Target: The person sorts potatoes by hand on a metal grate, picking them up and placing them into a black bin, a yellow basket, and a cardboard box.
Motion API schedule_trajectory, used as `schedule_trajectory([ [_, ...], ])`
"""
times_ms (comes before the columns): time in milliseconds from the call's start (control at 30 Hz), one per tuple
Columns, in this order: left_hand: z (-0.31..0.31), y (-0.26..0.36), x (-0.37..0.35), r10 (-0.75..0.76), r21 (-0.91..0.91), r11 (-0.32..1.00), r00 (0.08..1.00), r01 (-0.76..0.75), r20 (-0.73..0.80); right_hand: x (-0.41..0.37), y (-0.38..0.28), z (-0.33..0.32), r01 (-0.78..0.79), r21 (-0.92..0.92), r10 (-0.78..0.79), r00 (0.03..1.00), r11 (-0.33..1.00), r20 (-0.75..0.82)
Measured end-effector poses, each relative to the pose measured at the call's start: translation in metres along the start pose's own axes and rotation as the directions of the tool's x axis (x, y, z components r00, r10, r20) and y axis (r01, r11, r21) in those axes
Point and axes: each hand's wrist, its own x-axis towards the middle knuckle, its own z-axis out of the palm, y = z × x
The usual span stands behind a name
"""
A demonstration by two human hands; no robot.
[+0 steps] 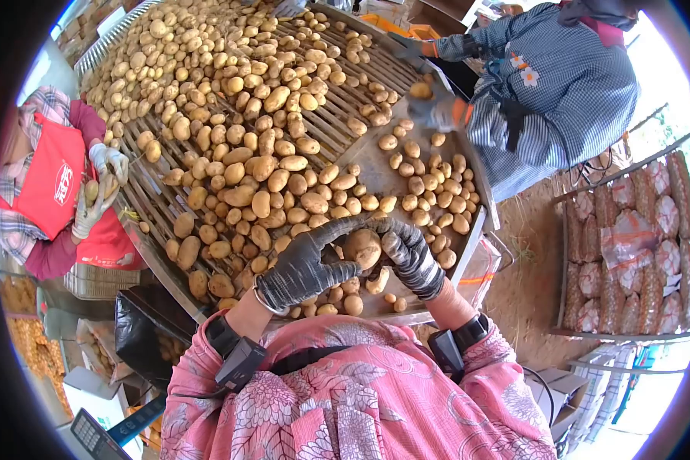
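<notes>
Head view over a sorting table. A single potato [363, 247] is held between the wearer's two black-gloved hands, raised just above the near end of the table and close to the body. It is apparently held there so that it sits apart from the heap and in plain sight.

The left hand [303, 268] is half closed. Its palm faces inward and its fingers stretch over the top and left side of the potato. The right hand [410, 257] is curled more tightly and cups the potato from the right, with the thumb hidden behind it. Both hands grip the same potato, and neither touches anything else. A dark unit [238, 360] is strapped to each wrist.

Loose potatoes [245, 176] lie thickly on the slatted bed [337, 130], whose gaps probably let soil drop through. Smaller potatoes gather on the smooth tray [376, 165] to the right, and a raised rim [479, 222] keeps them from rolling off. A few lie directly beneath the wearer's hands.

At the left edge, a co-worker in a red apron [54, 184] holds potatoes in white gloves [100, 192]. At the upper right, a second co-worker in a checked shirt [560, 84] rests grey gloves [437, 111] at the tray's far end. Filled sacks [636, 245] stand in a rack well apart from the table on the right.
</notes>
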Motion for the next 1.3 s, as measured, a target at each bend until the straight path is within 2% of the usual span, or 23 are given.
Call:
schedule_trajectory([
  [167,0.0,-0.006,-0.004,0.068,-0.012,0.998,0.998,-0.068,-0.017,-0.006,0.001,0.009,-0.206,0.258,0.205,0.978,0.944,0.031],
  [233,0.004,-0.013,-0.002,0.104,-0.006,0.994,0.993,-0.105,-0.048,-0.001,0.004,0.014,-0.074,0.192,0.075,0.997,0.979,0.006],
  [267,0.007,-0.018,-0.001,0.144,0.001,0.99,0.986,-0.144,-0.081,0.011,0.007,0.024,0.096,-0.138,-0.103,0.993,0.986,-0.048],
  [300,0.007,-0.024,-0.001,0.142,0.0,0.99,0.987,-0.143,-0.081,0.002,-0.001,0.025,-0.224,0.16,0.225,0.974,0.961,0.013],
  [367,0.002,-0.044,0.0,0.015,-0.256,0.966,0.995,-0.04,-0.1,0.016,0.022,0.014,0.13,-0.244,-0.116,0.991,0.961,0.072],
  [433,-0.007,-0.066,-0.008,-0.023,-0.364,0.931,0.986,-0.039,-0.166,0.025,0.029,-0.02,-0.081,-0.132,0.071,0.994,0.988,-0.082],
  [500,-0.01,-0.075,-0.026,-0.289,-0.64,0.763,0.933,0.09,-0.213,0.027,0.04,-0.061,-0.202,0.167,0.256,0.864,0.965,-0.433],
  [567,-0.019,-0.106,-0.041,-0.394,-0.634,0.752,0.893,0.177,-0.218,0.02,0.057,-0.089,-0.34,-0.091,0.225,0.777,0.936,-0.588],
  [633,-0.024,-0.107,-0.052,-0.575,-0.841,0.477,0.814,0.254,-0.081,0.004,0.102,-0.109,-0.32,-0.451,0.092,0.884,0.833,-0.457],
  [667,-0.02,-0.107,-0.053,-0.664,-0.877,0.426,0.735,0.221,-0.137,-0.004,0.095,-0.097,-0.355,-0.825,0.034,0.925,0.441,-0.379],
  [700,-0.019,-0.127,-0.058,-0.585,-0.916,0.378,0.802,0.138,-0.12,-0.007,0.096,-0.086,-0.422,-0.795,0.201,0.906,0.436,-0.372],
  [767,-0.017,-0.133,-0.058,-0.555,-0.998,0.022,0.831,0.054,0.032,-0.007,0.095,-0.063,-0.444,-0.844,0.339,0.877,0.302,-0.341],
  [800,-0.013,-0.128,-0.055,-0.536,-0.986,-0.15,0.844,-0.069,0.023,-0.011,0.111,-0.064,-0.343,-0.905,0.254,0.926,0.253,-0.28],
  [833,-0.014,-0.118,-0.053,-0.546,-0.987,-0.141,0.838,-0.075,0.015,-0.006,0.107,-0.058,-0.336,-0.904,0.257,0.928,0.265,-0.27],
  [900,-0.018,-0.104,-0.052,-0.516,-0.994,0.11,0.853,-0.028,-0.081,0.003,0.089,-0.049,-0.454,-0.85,0.379,0.861,0.268,-0.34],
  [933,-0.022,-0.101,-0.049,-0.448,-0.998,-0.057,0.894,-0.032,-0.003,0.006,0.089,-0.052,-0.418,-0.87,0.373,0.875,0.26,-0.309],
  [967,-0.021,-0.098,-0.048,-0.447,-0.998,-0.055,0.894,-0.03,-0.002,0.005,0.093,-0.056,-0.419,-0.869,0.372,0.875,0.262,-0.31],
  [1033,-0.019,-0.089,-0.043,-0.373,-0.999,0.006,0.927,-0.036,-0.036,0.005,0.108,-0.07,-0.316,-0.892,0.312,0.926,0.323,-0.215],
  [1067,-0.026,-0.089,-0.041,-0.196,-0.987,0.156,0.981,0.028,-0.003,0.003,0.115,-0.076,-0.317,-0.892,0.313,0.925,0.324,-0.215],
  [1167,-0.026,-0.089,-0.042,-0.21,-0.988,0.152,0.978,0.041,0.008,-0.001,0.124,-0.082,-0.239,-0.835,0.248,0.96,0.495,-0.128],
  [1200,-0.023,-0.103,-0.043,-0.212,-0.988,0.151,0.977,0.039,0.007,-0.002,0.125,-0.081,-0.355,-0.599,0.32,0.932,0.717,-0.169],
  [1267,-0.016,-0.121,-0.038,-0.509,-0.782,0.618,0.801,0.085,-0.316,-0.003,0.106,-0.074,-0.429,-0.047,0.423,0.901,0.902,-0.097],
  [1300,-0.024,-0.11,-0.039,-0.44,-0.994,0.105,0.896,-0.014,-0.059,-0.004,0.101,-0.07,-0.397,0.085,0.403,0.913,0.914,-0.067],
])
